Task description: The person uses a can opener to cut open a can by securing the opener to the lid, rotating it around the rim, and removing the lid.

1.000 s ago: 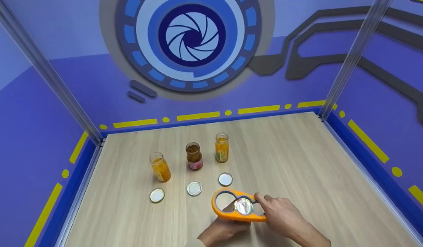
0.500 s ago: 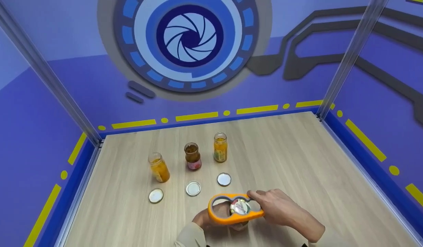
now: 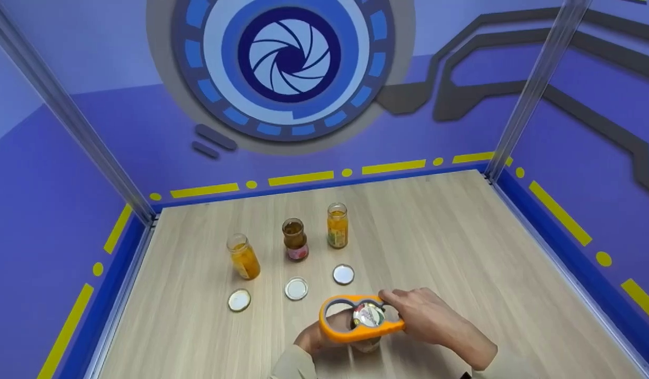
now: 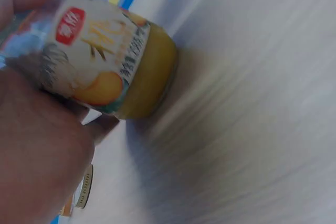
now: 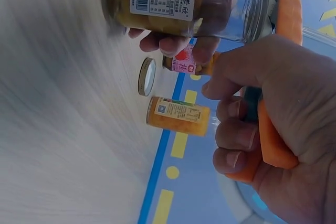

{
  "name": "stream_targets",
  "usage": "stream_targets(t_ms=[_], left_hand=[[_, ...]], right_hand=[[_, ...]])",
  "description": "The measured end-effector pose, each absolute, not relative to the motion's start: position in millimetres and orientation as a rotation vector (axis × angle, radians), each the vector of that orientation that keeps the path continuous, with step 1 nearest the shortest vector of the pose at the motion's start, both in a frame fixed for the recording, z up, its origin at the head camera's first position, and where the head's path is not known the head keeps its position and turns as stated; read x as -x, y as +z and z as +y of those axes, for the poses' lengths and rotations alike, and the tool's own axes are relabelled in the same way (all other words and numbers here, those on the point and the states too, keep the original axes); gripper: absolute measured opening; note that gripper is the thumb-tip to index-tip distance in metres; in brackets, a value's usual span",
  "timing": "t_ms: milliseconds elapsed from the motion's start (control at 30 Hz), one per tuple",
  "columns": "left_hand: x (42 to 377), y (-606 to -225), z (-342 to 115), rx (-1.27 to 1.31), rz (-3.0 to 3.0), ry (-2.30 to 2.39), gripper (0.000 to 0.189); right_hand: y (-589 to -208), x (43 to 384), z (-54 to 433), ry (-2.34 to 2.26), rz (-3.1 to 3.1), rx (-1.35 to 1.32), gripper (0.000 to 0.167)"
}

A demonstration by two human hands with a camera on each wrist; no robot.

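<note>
My left hand (image 4: pixel 42 150) grips a glass jar (image 4: pixel 105 56) with a peach label and yellow contents, fingers wrapped around its upper part. On top of that jar sits a patterned lid (image 3: pixel 368 315), ringed by the middle opening of an orange jar opener (image 3: pixel 332 330). The opener's right end is gripped by my right hand (image 3: pixel 429 321), with curled fingers in the right wrist view. The jar leans slightly in the left wrist view, its base at or just above the table; contact is unclear.
Farther back stand an orange-filled jar (image 3: pixel 245 261), a brown jar (image 3: pixel 297 243) with a pink label and another orange-filled jar (image 3: pixel 338 229), all lidless. Before them lie loose lids: left (image 3: pixel 239 300), middle (image 3: pixel 296 289), right (image 3: pixel 343 274). Walls enclose the wooden table (image 3: pixel 435 226).
Both hands, the jar and the opener have shifted slightly left. The opener has turned, its right end swinging away from me. My left wrist has turned too, and the jar's body shows below the opener.
</note>
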State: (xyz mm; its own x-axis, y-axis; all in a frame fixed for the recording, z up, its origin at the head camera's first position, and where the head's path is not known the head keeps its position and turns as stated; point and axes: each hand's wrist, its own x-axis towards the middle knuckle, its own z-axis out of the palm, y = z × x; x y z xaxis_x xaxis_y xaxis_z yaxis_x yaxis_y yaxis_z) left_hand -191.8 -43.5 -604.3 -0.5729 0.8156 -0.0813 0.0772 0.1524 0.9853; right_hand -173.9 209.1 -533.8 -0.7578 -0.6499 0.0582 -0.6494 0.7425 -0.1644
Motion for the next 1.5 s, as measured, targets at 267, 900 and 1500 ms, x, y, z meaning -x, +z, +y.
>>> stream_targets(t_ms=[267,900,1500], left_hand=[[172.8,-600.1,-48.8,-0.628,1.994,1.51,0.078],[145.9,-602.4,-38.7,-0.432,2.152,1.729,0.08],[131.7,-598.6,-14.0,-0.096,2.32,1.715,0.082]], right_hand=[[-541.1,160.0,208.1,-0.373,3.023,0.98,0.054],[-542.7,121.7,175.1,-0.443,3.114,0.374,0.052],[-535.3,108.1,151.5,-0.461,3.058,0.131,0.053]])
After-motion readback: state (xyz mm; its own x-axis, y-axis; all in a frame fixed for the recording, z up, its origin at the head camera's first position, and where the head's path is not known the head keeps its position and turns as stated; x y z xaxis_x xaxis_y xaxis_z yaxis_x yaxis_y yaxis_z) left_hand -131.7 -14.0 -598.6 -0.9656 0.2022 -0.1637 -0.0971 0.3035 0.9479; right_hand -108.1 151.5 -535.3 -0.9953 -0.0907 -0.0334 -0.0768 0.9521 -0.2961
